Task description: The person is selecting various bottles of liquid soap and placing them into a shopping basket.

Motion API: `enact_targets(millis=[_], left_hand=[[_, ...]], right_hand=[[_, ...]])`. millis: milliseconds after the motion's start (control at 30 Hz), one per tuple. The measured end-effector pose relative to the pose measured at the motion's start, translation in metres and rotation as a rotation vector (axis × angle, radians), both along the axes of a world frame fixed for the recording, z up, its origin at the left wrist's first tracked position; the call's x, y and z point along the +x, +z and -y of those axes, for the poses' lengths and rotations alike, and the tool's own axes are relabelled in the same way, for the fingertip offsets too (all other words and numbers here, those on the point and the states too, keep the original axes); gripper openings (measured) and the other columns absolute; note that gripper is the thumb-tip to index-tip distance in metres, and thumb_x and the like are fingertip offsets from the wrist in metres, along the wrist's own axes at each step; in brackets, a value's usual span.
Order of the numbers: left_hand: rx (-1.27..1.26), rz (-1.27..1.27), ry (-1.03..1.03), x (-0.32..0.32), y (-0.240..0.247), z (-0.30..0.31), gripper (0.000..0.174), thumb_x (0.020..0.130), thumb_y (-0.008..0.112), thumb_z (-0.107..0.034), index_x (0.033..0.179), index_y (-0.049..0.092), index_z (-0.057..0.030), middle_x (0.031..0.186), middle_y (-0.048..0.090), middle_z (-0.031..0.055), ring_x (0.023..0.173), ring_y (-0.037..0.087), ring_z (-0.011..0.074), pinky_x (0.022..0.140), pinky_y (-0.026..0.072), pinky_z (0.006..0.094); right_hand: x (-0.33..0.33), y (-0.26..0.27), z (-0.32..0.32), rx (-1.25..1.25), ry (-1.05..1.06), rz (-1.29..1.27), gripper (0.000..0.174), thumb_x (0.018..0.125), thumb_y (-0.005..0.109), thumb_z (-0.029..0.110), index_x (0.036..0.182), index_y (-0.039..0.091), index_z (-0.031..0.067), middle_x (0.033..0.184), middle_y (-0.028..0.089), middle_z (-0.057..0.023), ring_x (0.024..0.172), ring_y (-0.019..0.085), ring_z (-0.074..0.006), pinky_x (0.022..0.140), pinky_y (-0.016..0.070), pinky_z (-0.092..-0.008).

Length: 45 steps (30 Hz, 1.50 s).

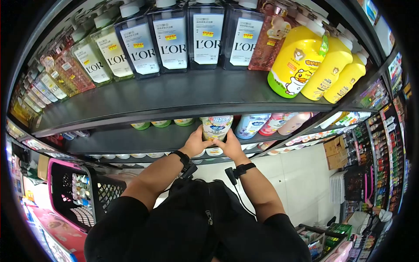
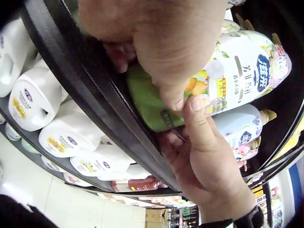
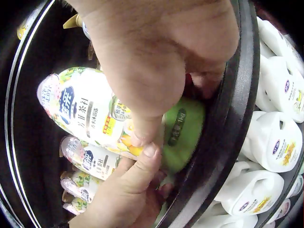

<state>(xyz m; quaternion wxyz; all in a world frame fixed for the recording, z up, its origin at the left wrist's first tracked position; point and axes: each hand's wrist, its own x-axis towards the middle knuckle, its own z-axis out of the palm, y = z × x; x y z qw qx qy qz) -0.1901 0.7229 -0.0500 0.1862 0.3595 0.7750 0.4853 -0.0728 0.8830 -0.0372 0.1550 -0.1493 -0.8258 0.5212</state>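
Note:
A body wash bottle (image 1: 217, 127) with a white floral label and green base stands at the front edge of the middle shelf. My left hand (image 1: 194, 142) grips its lower part from the left, my right hand (image 1: 230, 146) from the right. Both thumbs meet on the front of the bottle (image 2: 232, 76), low on the label in the wrist views. The other fingers reach round the green base and are partly hidden. In the right wrist view, the bottle (image 3: 85, 102) shows a "1kg" mark beside the right thumb.
Green-based bottles (image 1: 161, 123) stand to the left on the same shelf, a blue bottle (image 1: 252, 125) to the right. Tall pump bottles (image 1: 170, 39) and yellow bottles (image 1: 297, 61) fill the shelf above. White bottles (image 2: 35, 102) line the one below. A basket (image 1: 72, 192) is at left.

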Motion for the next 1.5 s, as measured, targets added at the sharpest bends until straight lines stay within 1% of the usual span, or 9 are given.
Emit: enact_targets(millis=[733,967,1067,1133,1233,1267,1300,1433,1500], left_hand=[[-0.176,-0.067,0.058,0.007,0.004,0.0,0.073,0.077,0.078,-0.025,0.137,0.042,-0.0022,0.131,0.055,0.023,0.125,0.048,0.0421,0.108,0.0376,0.0466],[-0.071,-0.081,0.09,0.007,-0.002,0.015,0.065,0.08,0.075,-0.023,0.133,0.046,0.0011,0.128,0.057,0.0231,0.113,0.058,0.0377,0.096,0.0482,0.043],[0.013,-0.01,0.173,0.027,-0.001,0.054,0.057,0.083,0.072,-0.021,0.13,0.051,0.0021,0.117,0.062,0.0223,0.1,0.064,0.036,0.084,0.053,0.0401],[-0.021,0.08,0.138,0.037,-0.008,0.1,0.049,0.085,0.069,-0.019,0.127,0.055,0.0024,0.106,0.067,0.0216,0.092,0.066,0.0354,0.078,0.0539,0.0384],[-0.452,0.221,0.169,0.06,-0.037,0.178,0.044,0.086,0.064,-0.029,0.118,0.063,0.002,0.098,0.07,0.0222,0.093,0.067,0.0373,0.082,0.0526,0.0428],[-0.647,0.258,0.153,0.065,-0.058,0.207,0.047,0.085,0.065,-0.031,0.119,0.063,0.002,0.102,0.07,0.0224,0.096,0.067,0.0375,0.084,0.0522,0.0439],[-0.838,0.3,0.141,0.072,-0.078,0.24,0.05,0.083,0.065,-0.033,0.119,0.063,0.0021,0.105,0.07,0.0226,0.1,0.067,0.0377,0.087,0.0518,0.045],[-1.435,0.49,0.062,0.122,-0.156,0.396,0.042,0.082,0.063,-0.035,0.104,0.073,-0.0006,0.112,0.069,0.0219,0.108,0.066,0.034,0.093,0.0503,0.0441],[-1.405,0.575,0.227,0.143,-0.154,0.439,0.042,0.082,0.064,-0.038,0.099,0.074,-0.0005,0.11,0.07,0.0213,0.107,0.066,0.0336,0.092,0.0508,0.0444]], right_hand=[[-0.007,0.006,-0.014,0.044,0.092,0.064,0.066,0.08,0.079,0.018,0.135,0.046,0.0,0.126,0.063,-0.0202,0.118,0.06,-0.0329,0.101,0.045,-0.0387],[0.022,0.004,0.002,-0.014,0.038,-0.016,0.064,0.083,0.075,0.015,0.137,0.045,-0.0025,0.127,0.06,-0.023,0.117,0.059,-0.0354,0.097,0.0473,-0.0402],[0.063,-0.023,0.008,0.255,-0.034,-0.005,0.043,0.087,0.072,0.012,0.125,0.057,-0.0009,0.113,0.065,-0.0175,0.102,0.065,-0.0259,0.084,0.0539,-0.0345],[0.095,-0.053,0.013,-0.043,-0.109,0.012,0.029,0.09,0.069,0.012,0.115,0.061,-0.0016,0.09,0.068,-0.0102,0.079,0.065,-0.0173,0.075,0.0524,-0.0297],[0.148,-0.126,0.013,-0.264,-0.195,0.261,0.024,0.091,0.067,0.013,0.111,0.061,-0.0003,0.083,0.065,-0.0051,0.072,0.059,-0.0114,0.065,0.0489,-0.0267],[0.172,-0.172,0.01,-0.242,-0.198,0.419,0.023,0.091,0.065,0.013,0.109,0.061,-0.0007,0.084,0.065,-0.0061,0.071,0.061,-0.0133,0.063,0.05,-0.0282],[0.23,-0.304,-0.011,-0.026,-0.104,0.525,0.024,0.091,0.063,0.017,0.108,0.061,-0.001,0.083,0.065,-0.0071,0.067,0.06,-0.0163,0.06,0.0494,-0.0316],[0.286,-0.257,0.016,-0.314,0.151,1.129,0.018,0.092,0.062,0.017,0.098,0.06,-0.0002,0.077,0.063,-0.0081,0.063,0.06,-0.018,0.056,0.0482,-0.0325],[0.273,-0.24,0.028,-0.378,0.215,1.182,0.017,0.092,0.061,0.017,0.093,0.06,0.0003,0.074,0.062,-0.0086,0.06,0.059,-0.0189,0.053,0.0476,-0.033]])
